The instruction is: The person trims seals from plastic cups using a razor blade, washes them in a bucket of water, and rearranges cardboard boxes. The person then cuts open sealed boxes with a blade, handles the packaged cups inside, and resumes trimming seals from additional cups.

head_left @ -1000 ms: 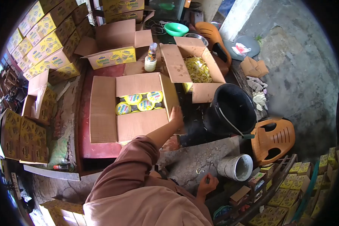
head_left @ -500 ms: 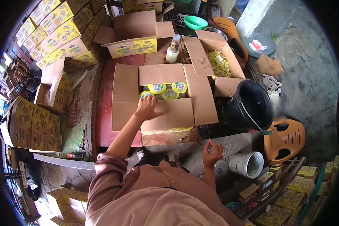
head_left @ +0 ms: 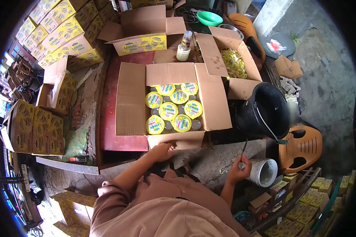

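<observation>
An open cardboard box [head_left: 213, 102] stands before me, filled with drink cups whose yellow-rimmed lids [head_left: 169, 111] read "Lemon". Several grey, round-ended cups sit between the lids. The near flap [head_left: 186, 141] hangs outward toward me. My left hand [head_left: 162, 152] is at that flap's left part, fingers curled over it and partly hidden. Off to the right, over the floor, my right hand [head_left: 240, 170] pinches a thin, dark, stick-like tool [head_left: 245, 146] that points upward; its exact kind is unclear.
Behind stand another open carton [head_left: 142, 44], a bottle [head_left: 184, 46] and a box of thin yellow strips [head_left: 234, 63]. At right are a black bucket [head_left: 265, 112], a white bucket [head_left: 263, 172] and an orange chair [head_left: 302, 148]. Stacked cartons [head_left: 63, 33] rise at left.
The near flap has swung outward, uncovering more cup lids. My left hand has come back toward me with it. My right hand has moved right and the dark tool now shows in it.
</observation>
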A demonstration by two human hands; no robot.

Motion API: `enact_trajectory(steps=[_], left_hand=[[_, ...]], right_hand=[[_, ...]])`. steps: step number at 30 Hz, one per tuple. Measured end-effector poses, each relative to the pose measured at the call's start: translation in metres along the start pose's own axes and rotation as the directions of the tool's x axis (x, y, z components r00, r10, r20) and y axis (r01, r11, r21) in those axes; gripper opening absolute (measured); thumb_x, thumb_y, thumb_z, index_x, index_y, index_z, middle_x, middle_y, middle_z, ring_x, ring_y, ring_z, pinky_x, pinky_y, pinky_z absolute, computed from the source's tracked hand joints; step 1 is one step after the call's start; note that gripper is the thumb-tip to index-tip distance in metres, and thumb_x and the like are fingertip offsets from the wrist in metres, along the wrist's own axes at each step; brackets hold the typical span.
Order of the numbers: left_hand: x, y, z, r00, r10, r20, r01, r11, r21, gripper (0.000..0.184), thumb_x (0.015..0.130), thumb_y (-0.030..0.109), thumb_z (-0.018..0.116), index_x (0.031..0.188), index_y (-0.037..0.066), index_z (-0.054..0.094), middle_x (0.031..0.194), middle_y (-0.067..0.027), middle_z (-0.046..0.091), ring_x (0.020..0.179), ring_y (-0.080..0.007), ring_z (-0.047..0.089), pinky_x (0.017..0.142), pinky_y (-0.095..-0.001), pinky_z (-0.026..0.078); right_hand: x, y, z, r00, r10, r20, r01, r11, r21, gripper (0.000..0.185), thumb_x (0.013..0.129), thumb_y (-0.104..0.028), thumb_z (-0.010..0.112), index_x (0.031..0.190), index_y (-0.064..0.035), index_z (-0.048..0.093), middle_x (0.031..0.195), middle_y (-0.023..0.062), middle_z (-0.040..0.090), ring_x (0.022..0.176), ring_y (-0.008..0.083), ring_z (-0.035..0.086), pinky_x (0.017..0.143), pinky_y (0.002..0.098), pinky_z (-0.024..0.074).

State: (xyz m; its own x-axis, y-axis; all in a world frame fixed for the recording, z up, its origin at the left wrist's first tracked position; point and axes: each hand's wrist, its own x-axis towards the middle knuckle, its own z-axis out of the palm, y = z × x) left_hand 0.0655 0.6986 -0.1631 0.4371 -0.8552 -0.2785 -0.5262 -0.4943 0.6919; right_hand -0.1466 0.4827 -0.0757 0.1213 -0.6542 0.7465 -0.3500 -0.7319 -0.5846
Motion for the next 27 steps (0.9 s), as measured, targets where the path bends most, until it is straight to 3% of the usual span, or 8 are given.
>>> enact_trajectory(steps=[4,8,12,15,19,23,26,27], left_hand=[[0.026,-0.003,0.0,0.978,-0.139,-0.152,0.163,0.974,0.157,0.039,0.079,0.032,0.054,0.112,0.01,0.054,0.104,-0.0131,0.06,0.098,-0.0296,0.056,0.084,-0.0394,0.044],[0.018,-0.001,-0.014,0.989,-0.004,0.151,-0.007,0.997,0.07,0.053,0.079,0.039,0.057,0.116,0.002,0.05,0.11,-0.018,0.056,0.102,-0.0285,0.054,0.088,-0.0371,0.041],[-0.028,0.041,-0.065,0.96,0.198,0.198,-0.101,0.903,-0.417,0.041,0.086,0.033,0.054,0.112,0.002,0.05,0.103,-0.0086,0.057,0.092,-0.0171,0.054,0.079,-0.0281,0.044],[-0.082,0.042,-0.114,0.935,0.294,0.2,-0.131,0.808,-0.575,0.034,0.086,0.032,0.055,0.109,0.007,0.052,0.087,0.0007,0.053,0.078,-0.0069,0.048,0.069,-0.0231,0.041],[-0.157,0.0,-0.136,0.958,0.142,0.251,0.04,0.796,-0.604,0.033,0.085,0.027,0.058,0.107,0.005,0.051,0.08,0.0008,0.048,0.076,-0.008,0.044,0.069,-0.0235,0.038],[-0.222,-0.029,-0.141,0.975,0.219,-0.041,-0.158,0.553,-0.818,0.041,0.079,0.028,0.065,0.107,0.001,0.051,0.078,0.0011,0.044,0.074,-0.0091,0.042,0.071,-0.024,0.036],[-0.26,-0.058,-0.129,0.925,0.085,-0.371,-0.377,0.335,-0.863,0.051,0.073,0.029,0.07,0.109,0.001,0.047,0.078,0.0004,0.042,0.072,-0.0081,0.038,0.067,-0.0218,0.031],[-0.272,-0.065,-0.128,0.915,0.006,-0.403,-0.384,0.319,-0.866,0.052,0.073,0.029,0.07,0.109,0.002,0.046,0.078,0.0009,0.041,0.071,-0.008,0.036,0.066,-0.0213,0.029]], right_hand=[[-0.002,0.01,0.002,0.996,-0.043,0.075,0.044,0.999,-0.005,0.01,0.071,0.003,0.064,0.08,-0.0004,0.061,0.068,0.0071,0.059,0.06,0.0171,0.056,0.055,0.0286,0.0447],[-0.004,-0.004,0.014,0.99,0.016,0.141,-0.031,0.994,0.106,0.013,0.071,0.004,0.065,0.083,0.0008,0.06,0.071,0.0067,0.06,0.064,0.0144,0.056,0.061,0.0269,0.045],[-0.011,-0.038,0.054,0.941,0.112,0.319,-0.223,0.914,0.339,0.02,0.072,0.003,0.065,0.091,0.0021,0.06,0.075,0.0053,0.059,0.068,0.0121,0.055,0.066,0.0256,0.0455],[-0.018,-0.104,0.092,0.719,0.167,0.675,-0.637,0.548,0.543,0.027,0.072,0.002,0.067,0.098,0.0019,0.058,0.074,0.006,0.059,0.071,0.011,0.056,0.071,0.0235,0.0454],[-0.039,-0.213,0.139,0.523,-0.212,0.826,-0.659,0.514,0.549,0.03,0.072,0.002,0.066,0.1,-0.0002,0.057,0.075,0.0037,0.059,0.067,0.0089,0.056,0.065,0.0213,0.0463],[-0.135,-0.292,0.164,0.28,-0.513,0.812,-0.686,0.485,0.543,0.024,0.073,-0.001,0.065,0.097,-0.0006,0.059,0.076,0.0031,0.061,0.069,0.0076,0.057,0.063,0.0214,0.0461],[-0.223,-0.291,0.208,0.111,-0.2,0.973,-0.86,0.472,0.195,0.018,0.077,-0.005,0.062,0.094,0.0001,0.06,0.081,0.0045,0.063,0.069,0.0084,0.058,0.061,0.0211,0.0468],[-0.238,-0.287,0.22,0.273,-0.119,0.955,-0.783,0.549,0.293,0.02,0.076,-0.005,0.064,0.095,-0.0004,0.059,0.078,0.0055,0.062,0.066,0.0091,0.058,0.059,0.0224,0.0473]])
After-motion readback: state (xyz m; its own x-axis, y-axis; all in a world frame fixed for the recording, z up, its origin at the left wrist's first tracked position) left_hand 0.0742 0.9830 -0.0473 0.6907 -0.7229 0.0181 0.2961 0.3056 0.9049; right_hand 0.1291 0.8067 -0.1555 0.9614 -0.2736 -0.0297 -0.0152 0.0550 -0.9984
